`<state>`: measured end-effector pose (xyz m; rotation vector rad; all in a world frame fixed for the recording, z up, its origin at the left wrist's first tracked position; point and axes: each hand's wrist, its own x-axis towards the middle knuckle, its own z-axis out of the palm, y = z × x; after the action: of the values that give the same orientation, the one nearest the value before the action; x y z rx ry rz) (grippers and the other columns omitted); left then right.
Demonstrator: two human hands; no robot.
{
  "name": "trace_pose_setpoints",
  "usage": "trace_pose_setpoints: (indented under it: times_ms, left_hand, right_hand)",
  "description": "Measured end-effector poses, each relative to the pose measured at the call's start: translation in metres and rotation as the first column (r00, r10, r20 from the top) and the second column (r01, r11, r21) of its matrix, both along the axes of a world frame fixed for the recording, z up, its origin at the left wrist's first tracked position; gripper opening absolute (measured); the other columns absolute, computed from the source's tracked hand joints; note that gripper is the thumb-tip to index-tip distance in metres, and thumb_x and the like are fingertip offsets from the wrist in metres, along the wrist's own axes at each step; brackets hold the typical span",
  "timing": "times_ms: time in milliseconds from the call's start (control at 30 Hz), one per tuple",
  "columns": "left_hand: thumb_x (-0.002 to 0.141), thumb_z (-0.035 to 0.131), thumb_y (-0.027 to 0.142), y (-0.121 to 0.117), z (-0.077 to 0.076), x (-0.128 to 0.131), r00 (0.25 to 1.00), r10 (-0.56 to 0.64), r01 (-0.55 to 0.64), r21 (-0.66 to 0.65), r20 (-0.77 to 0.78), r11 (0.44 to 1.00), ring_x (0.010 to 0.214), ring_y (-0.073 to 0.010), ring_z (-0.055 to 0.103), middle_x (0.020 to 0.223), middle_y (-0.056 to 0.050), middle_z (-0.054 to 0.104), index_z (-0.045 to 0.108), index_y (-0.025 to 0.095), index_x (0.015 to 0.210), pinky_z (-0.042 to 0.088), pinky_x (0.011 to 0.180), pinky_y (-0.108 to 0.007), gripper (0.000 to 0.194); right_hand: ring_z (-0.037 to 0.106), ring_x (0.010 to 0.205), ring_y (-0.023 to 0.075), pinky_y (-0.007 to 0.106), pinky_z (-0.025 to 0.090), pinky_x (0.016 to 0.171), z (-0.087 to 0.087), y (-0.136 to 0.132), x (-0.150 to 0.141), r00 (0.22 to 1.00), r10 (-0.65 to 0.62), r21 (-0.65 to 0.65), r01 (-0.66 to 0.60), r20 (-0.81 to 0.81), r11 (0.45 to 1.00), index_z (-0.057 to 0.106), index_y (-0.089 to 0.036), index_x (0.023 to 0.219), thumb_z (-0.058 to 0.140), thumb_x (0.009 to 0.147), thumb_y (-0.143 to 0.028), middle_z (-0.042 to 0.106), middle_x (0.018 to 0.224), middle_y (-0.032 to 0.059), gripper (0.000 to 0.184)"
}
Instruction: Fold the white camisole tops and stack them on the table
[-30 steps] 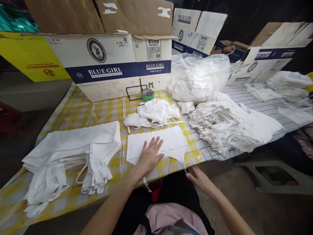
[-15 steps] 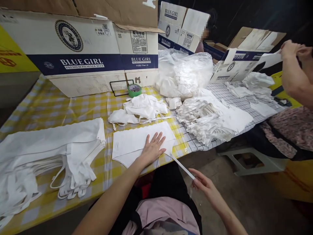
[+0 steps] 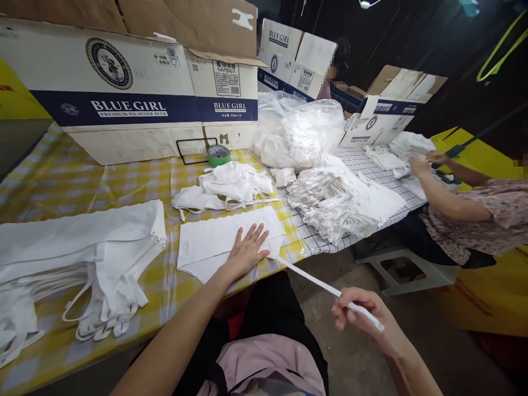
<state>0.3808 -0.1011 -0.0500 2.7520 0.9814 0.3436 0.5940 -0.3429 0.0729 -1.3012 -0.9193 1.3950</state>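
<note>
My left hand [image 3: 246,250] lies flat with fingers spread on a white camisole top [image 3: 210,236], spread out near the table's front edge. A narrow white strap [image 3: 307,276] runs from the garment's right side out past the edge. My right hand [image 3: 363,313] is closed around this strap, holding it taut, and the strap's end sticks out beyond the fingers. To the left is a stack of similar white tops [image 3: 78,242] with straps hanging forward. Just behind the garment sits a loose heap of white tops [image 3: 235,184].
Behind stand a large beer carton [image 3: 144,110], a roll of green tape [image 3: 218,155] and a clear plastic bag [image 3: 299,132]. A crumpled white garment pile [image 3: 338,201] lies to the right. At far right, a co-worker's hands [image 3: 421,165] handle white fabric above a stool [image 3: 408,272].
My right hand has taken the strap and drawn it out to the right, away from the garment. My left hand stays flat on the garment. The view has turned rightward.
</note>
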Motion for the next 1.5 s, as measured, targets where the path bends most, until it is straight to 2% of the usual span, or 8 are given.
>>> trace_pose_setpoints:
  times_ms: [133,333,467,700,967,1133,1267,1500]
  left_hand:
    - [0.086,0.042,0.044,0.001,-0.001,-0.001,1.0,-0.009,0.009,-0.004,0.017,1.0,0.137,-0.0238,0.017,0.148,-0.004,0.024,0.027,0.03,0.139,0.006,0.109,-0.054,0.056]
    - [0.085,0.046,0.04,0.004,0.002,0.0,0.999,-0.004,0.006,-0.059,0.042,0.998,0.137,-0.0256,0.018,0.148,-0.007,0.024,0.03,0.026,0.138,0.007,0.108,-0.055,0.056]
    - [0.086,0.045,0.025,-0.019,0.039,0.009,0.979,-0.036,0.07,-0.168,0.201,0.983,0.132,-0.0231,0.031,0.142,-0.01,0.037,0.035,0.02,0.135,0.016,0.108,-0.052,0.049]
    - [0.086,0.047,0.02,-0.072,0.109,0.018,0.769,-0.179,0.33,-0.141,0.614,0.933,0.11,-0.014,0.055,0.12,-0.003,0.06,0.041,0.025,0.126,0.023,0.109,-0.041,0.041]
    - [0.09,0.042,0.02,-0.069,0.086,0.005,0.765,-0.075,0.241,-0.175,0.64,0.955,0.072,-0.01,0.064,0.079,0.002,0.07,0.06,0.021,0.087,0.035,0.102,-0.039,0.018]
    - [0.086,0.051,0.024,-0.072,0.073,-0.001,0.789,-0.08,0.262,-0.215,0.609,0.941,0.1,-0.0147,0.061,0.107,-0.004,0.066,0.052,0.021,0.108,0.032,0.105,-0.04,0.023]
    - [0.089,0.042,0.017,-0.073,0.069,-0.001,0.796,-0.088,0.268,-0.218,0.599,0.939,0.097,-0.0136,0.062,0.093,0.0,0.07,0.059,0.022,0.097,0.031,0.104,-0.041,0.019]
    - [0.088,0.045,0.019,-0.068,0.067,-0.005,0.833,0.027,0.152,-0.276,0.552,0.949,0.069,-0.0127,0.062,0.08,0.001,0.071,0.063,0.022,0.088,0.038,0.087,-0.037,0.019]
  right_hand:
    - [0.043,0.053,0.013,0.028,0.037,0.052,0.006,0.016,-0.002,0.983,-0.121,0.127,0.103,0.14,0.986,0.065,-0.021,0.078,0.057,0.08,-0.043,0.049,0.059,0.001,0.024]
    - [0.044,0.074,0.0168,0.029,0.037,0.066,0.027,0.033,-0.008,0.917,-0.227,0.288,0.132,0.327,0.949,0.065,-0.021,0.073,0.049,0.086,-0.04,0.048,0.086,0.0051,0.028]
    - [0.049,0.085,0.0211,0.032,0.038,0.078,0.03,0.044,-0.018,0.922,-0.166,0.226,0.088,0.349,0.97,0.061,-0.02,0.071,0.043,0.089,-0.039,0.055,0.083,0.0057,0.032]
    - [0.052,0.073,0.0174,0.028,0.039,0.071,0.025,0.066,-0.035,0.929,0.1,0.05,-0.126,0.356,0.991,0.06,-0.017,0.072,0.042,0.089,-0.044,0.058,0.072,0.0031,0.037]
    - [0.047,0.061,0.0131,0.024,0.035,0.06,0.0,0.085,-0.041,0.929,0.204,-0.043,-0.201,0.307,0.979,0.055,-0.017,0.068,0.043,0.088,-0.048,0.049,0.06,-0.0006,0.039]
    - [0.039,0.054,0.0101,0.023,0.031,0.055,-0.013,0.093,-0.046,0.97,0.231,-0.085,-0.224,0.077,0.971,0.05,-0.016,0.064,0.045,0.087,-0.048,0.04,0.057,-0.0029,0.039]
    - [0.039,0.053,0.0095,0.023,0.031,0.053,-0.014,0.099,-0.048,0.971,0.225,-0.13,-0.234,-0.084,0.963,0.048,-0.016,0.064,0.048,0.085,-0.047,0.038,0.059,-0.003,0.037]
    - [0.045,0.058,0.0109,0.024,0.038,0.056,-0.023,0.108,-0.052,0.933,0.144,-0.012,-0.149,0.33,0.989,0.051,-0.019,0.091,0.052,0.084,-0.044,0.048,0.07,-0.002,0.025]
